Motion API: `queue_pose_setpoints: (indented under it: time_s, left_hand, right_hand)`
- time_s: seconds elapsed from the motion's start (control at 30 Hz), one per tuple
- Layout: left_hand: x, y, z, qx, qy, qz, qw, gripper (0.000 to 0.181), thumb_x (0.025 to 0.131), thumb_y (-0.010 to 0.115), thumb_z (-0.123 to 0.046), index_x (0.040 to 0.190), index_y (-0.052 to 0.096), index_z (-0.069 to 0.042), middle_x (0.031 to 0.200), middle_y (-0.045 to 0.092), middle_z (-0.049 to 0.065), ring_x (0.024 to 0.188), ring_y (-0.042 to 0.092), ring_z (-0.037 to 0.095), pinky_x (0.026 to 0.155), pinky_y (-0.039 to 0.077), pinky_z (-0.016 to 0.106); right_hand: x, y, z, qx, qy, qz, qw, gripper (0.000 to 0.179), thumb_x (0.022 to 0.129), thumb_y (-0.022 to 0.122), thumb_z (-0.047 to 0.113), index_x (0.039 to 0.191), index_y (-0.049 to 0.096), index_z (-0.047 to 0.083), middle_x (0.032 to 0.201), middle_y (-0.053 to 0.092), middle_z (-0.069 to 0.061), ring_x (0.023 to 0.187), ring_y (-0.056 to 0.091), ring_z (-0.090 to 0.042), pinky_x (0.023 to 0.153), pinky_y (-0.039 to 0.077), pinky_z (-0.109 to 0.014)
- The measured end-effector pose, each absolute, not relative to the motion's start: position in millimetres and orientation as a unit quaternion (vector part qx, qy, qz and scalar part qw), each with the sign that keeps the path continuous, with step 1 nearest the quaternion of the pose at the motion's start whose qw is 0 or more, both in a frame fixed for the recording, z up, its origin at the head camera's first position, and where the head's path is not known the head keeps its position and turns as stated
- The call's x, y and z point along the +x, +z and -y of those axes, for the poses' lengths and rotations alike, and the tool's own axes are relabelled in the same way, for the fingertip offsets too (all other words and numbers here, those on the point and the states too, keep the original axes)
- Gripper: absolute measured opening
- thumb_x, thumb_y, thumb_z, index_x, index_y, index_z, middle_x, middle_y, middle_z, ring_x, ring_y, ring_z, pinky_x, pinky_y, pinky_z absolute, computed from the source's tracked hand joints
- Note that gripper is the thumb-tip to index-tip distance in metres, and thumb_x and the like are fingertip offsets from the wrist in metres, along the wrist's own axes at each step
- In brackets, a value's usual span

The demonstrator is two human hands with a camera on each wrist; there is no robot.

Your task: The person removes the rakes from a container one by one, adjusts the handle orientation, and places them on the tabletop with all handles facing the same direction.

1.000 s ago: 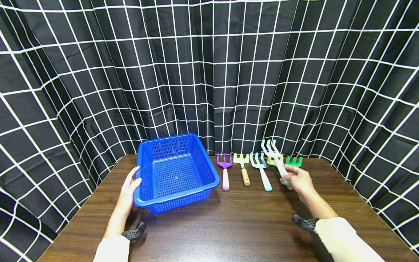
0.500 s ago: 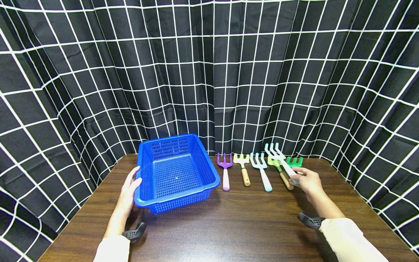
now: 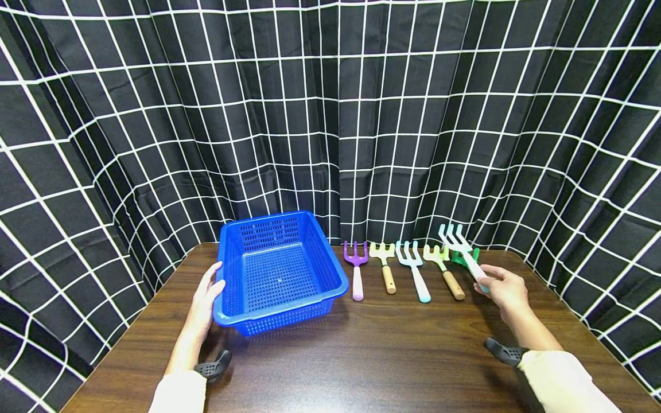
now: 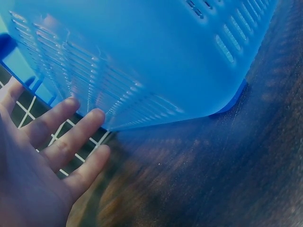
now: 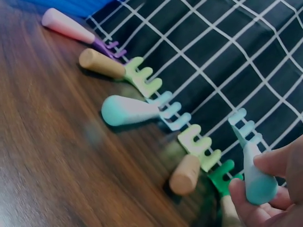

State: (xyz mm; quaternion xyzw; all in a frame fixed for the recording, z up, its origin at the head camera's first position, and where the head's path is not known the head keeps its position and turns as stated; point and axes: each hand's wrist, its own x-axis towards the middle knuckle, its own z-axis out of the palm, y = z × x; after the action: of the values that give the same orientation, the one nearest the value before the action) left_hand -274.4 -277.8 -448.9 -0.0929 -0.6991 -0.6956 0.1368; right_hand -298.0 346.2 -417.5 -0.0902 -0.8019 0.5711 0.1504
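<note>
My right hand (image 3: pixel 507 288) pinches a light blue hand fork (image 5: pixel 253 165) by its white handle, tines pointing away, above a green hand fork (image 3: pixel 467 256). Its thumb and fingers meet near the handle's blue end in the right wrist view. My left hand (image 4: pixel 52 156) lies along the left side of the blue basket (image 3: pixel 281 312), fingers nearly straight and touching its outer wall. Left of the held fork lie a yellow-green fork with a wooden handle (image 3: pixel 453 285), another light blue fork (image 3: pixel 417 281), a second yellow-green fork (image 3: pixel 388 278) and a purple fork (image 3: pixel 357 281).
A black curtain with a white grid (image 3: pixel 330 126) hangs close behind the table (image 3: pixel 372 355) and along both sides. The row of forks lies near the table's back edge, to the right of the basket. Black bands (image 3: pixel 212 365) sit on both wrists.
My right hand has carried the light blue fork to the right, from over the yellow-green fork to over the green one. The left hand and basket have stayed put.
</note>
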Motion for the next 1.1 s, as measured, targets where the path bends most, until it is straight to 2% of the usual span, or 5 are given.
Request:
queue_pose_setpoints:
  time_s: [0.1, 0.37, 0.67, 0.9, 1.1]
  left_hand:
    - [-274, -449, 278, -0.091, -0.693, 0.702, 0.135, 0.049, 0.105, 0.037, -0.019, 0.152, 0.025, -0.008, 0.141, 0.038, 0.027, 0.105, 0.058, 0.01, 0.079, 0.051, 0.025]
    - [-274, -448, 277, -0.085, -0.694, 0.702, 0.136, 0.049, 0.106, 0.037, -0.018, 0.151, 0.025, -0.008, 0.142, 0.038, 0.026, 0.104, 0.057, 0.009, 0.079, 0.051, 0.024]
    - [-274, -448, 277, -0.083, -0.692, 0.705, 0.133, 0.049, 0.106, 0.037, -0.019, 0.152, 0.024, -0.009, 0.143, 0.037, 0.027, 0.104, 0.057, 0.008, 0.079, 0.051, 0.024]
    - [-274, -449, 277, -0.089, -0.692, 0.703, 0.134, 0.05, 0.105, 0.037, -0.019, 0.152, 0.024, -0.008, 0.144, 0.036, 0.027, 0.105, 0.057, 0.009, 0.079, 0.051, 0.024]
    - [-275, -449, 278, -0.082, -0.69, 0.707, 0.131, 0.05, 0.105, 0.038, -0.02, 0.152, 0.024, -0.009, 0.145, 0.036, 0.027, 0.105, 0.057, 0.009, 0.079, 0.051, 0.024]
  right_hand:
    - [-296, -417, -352, -0.105, 0.567, 0.804, 0.147, 0.046, 0.092, 0.057, -0.004, 0.133, 0.043, -0.018, 0.09, 0.067, -0.012, 0.064, 0.065, -0.006, 0.062, 0.055, -0.023]
    - [-292, -418, -367, -0.126, 0.575, 0.794, 0.152, 0.048, 0.092, 0.058, -0.002, 0.135, 0.042, -0.017, 0.074, 0.065, 0.008, 0.062, 0.065, -0.005, 0.06, 0.054, -0.022]
    - [-289, -421, -383, -0.125, 0.587, 0.783, 0.16, 0.05, 0.091, 0.058, -0.004, 0.135, 0.039, -0.019, 0.075, 0.062, 0.01, 0.061, 0.065, -0.003, 0.061, 0.055, -0.022]
    - [-287, -423, -396, -0.152, 0.554, 0.803, 0.161, 0.051, 0.091, 0.06, 0.0, 0.135, 0.041, -0.017, 0.08, 0.061, 0.0, 0.06, 0.066, -0.003, 0.058, 0.054, -0.02]
    - [-286, -423, -405, -0.169, 0.536, 0.812, 0.157, 0.05, 0.092, 0.058, 0.002, 0.136, 0.042, -0.015, 0.073, 0.058, 0.008, 0.057, 0.065, -0.003, 0.055, 0.052, -0.019]
